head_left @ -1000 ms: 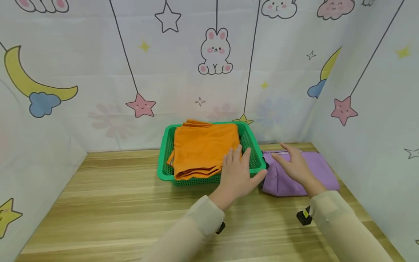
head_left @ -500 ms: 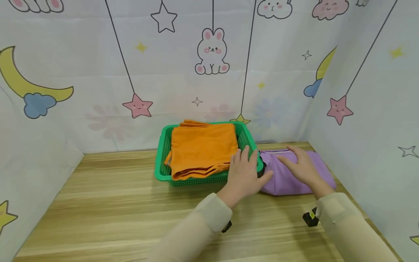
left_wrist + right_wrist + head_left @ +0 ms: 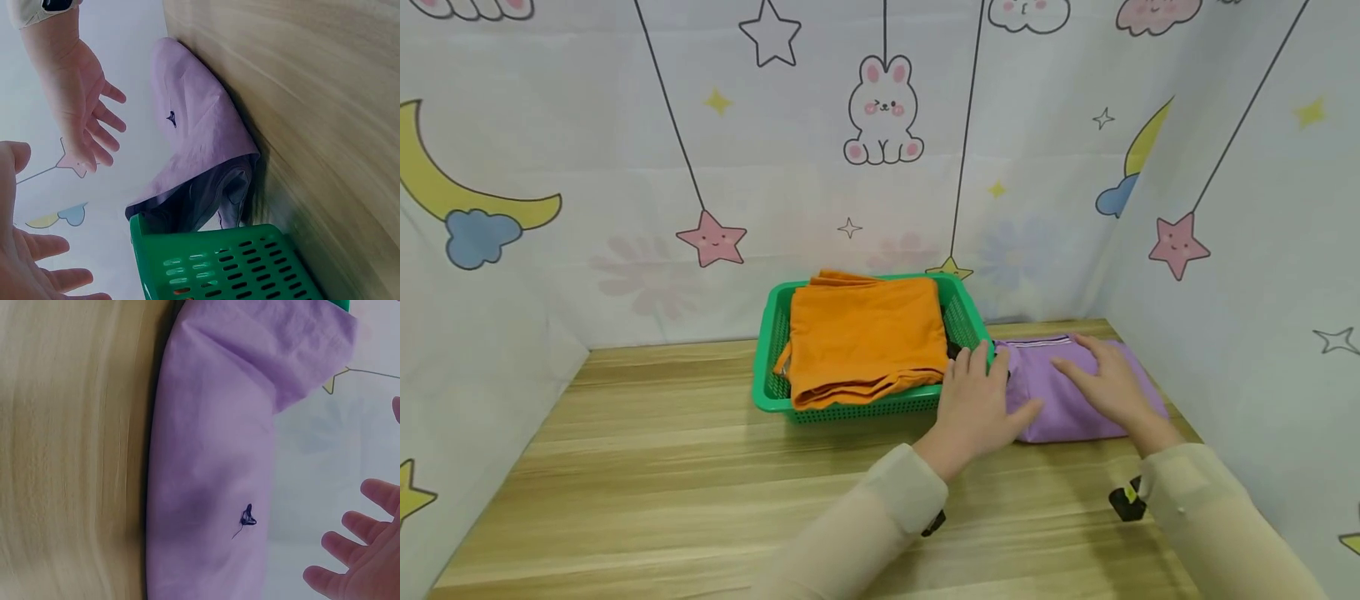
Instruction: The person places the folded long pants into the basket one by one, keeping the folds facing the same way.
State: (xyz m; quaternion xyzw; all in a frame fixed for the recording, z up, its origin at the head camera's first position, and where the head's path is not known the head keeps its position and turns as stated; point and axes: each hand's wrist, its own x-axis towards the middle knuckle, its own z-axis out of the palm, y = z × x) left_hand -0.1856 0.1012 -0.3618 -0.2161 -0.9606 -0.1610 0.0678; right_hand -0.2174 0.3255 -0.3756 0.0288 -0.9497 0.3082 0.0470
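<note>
My left hand (image 3: 972,408) hovers by the front right corner of the green basket (image 3: 764,358), its fingers extended and overlapping the rim in the head view. Nothing is in its grasp. To the right, my right hand (image 3: 1103,387) is held over the purple fabric bag (image 3: 1052,412), thumb apart from relaxed fingers and no object held. The bag lies on its side, its dark-lined mouth facing the basket in the left wrist view; a small dark mark (image 3: 248,517) shows on its side. Folded orange cloth (image 3: 865,333) fills most of the basket.
The wooden table (image 3: 647,467) runs back to a white printed curtain (image 3: 805,167), and another stretch of curtain (image 3: 1247,333) closes off the right side near the bag. Something black (image 3: 953,350) shows inside the basket beside the cloth.
Both hands have drifted right. The left has moved off the orange cloth's edge toward the bag, and the right farther along the bag. Basket, cloth and bag appear unmoved apart from a slight view shift.
</note>
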